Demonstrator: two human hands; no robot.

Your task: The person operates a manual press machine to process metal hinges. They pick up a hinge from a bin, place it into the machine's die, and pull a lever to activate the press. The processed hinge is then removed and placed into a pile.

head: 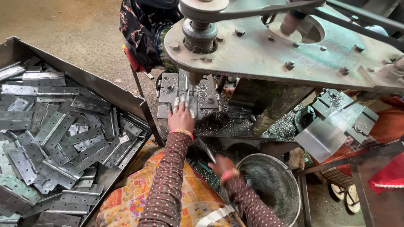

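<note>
Head view: left hand (181, 119) flat on hinge (182, 102) under press (269, 50); right hand (221, 165) grips hinge strip (207, 150) by bucket (269, 189)

Soft, even daylight, brightest on the floor (75, 29) at upper left; dim shadow under the press (269, 50); edges bow slightly.

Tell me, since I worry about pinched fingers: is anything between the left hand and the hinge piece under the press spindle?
Nothing visible. The left hand rests fingers-forward on the hinge piece at the fixture, directly below the spindle. The right hand is low, beside the metal bucket, holding a thin strip.
</note>
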